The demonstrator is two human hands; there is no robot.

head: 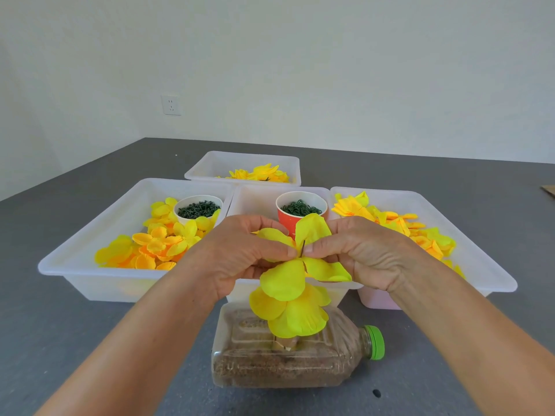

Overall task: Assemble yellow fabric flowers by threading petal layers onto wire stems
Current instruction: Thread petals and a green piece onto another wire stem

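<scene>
Both hands meet above the middle of the grey surface (75, 319). The left hand (240, 253) and the right hand (363, 256) each pinch the top petal layer (285, 279) at its centre, the grip of thumb and fingers closed on the fabric on either side of the wire stem (302, 248), whose dark tip stands up between the fingertips. Directly below the grip a second petal layer (295, 316) already sits on the stem, just above a clear bottle (270, 364) lying on its side, its green cap (375, 342) toward the right. The stem's lower run is hidden by petals.

Beyond the grip, four white trays crowd edge to edge: left tray (90, 244) with loose petals and a white cup (198, 208); middle tray (255, 202) with a red cup (288, 219); right tray (480, 265), partly hidden by the right hand; far tray (240, 163). Both cups hold small dark green pieces, too small to identify. Open surface lies to both sides of the forearms and behind the far tray, up to the wall. Both forearms are cut off by the lower edge.
</scene>
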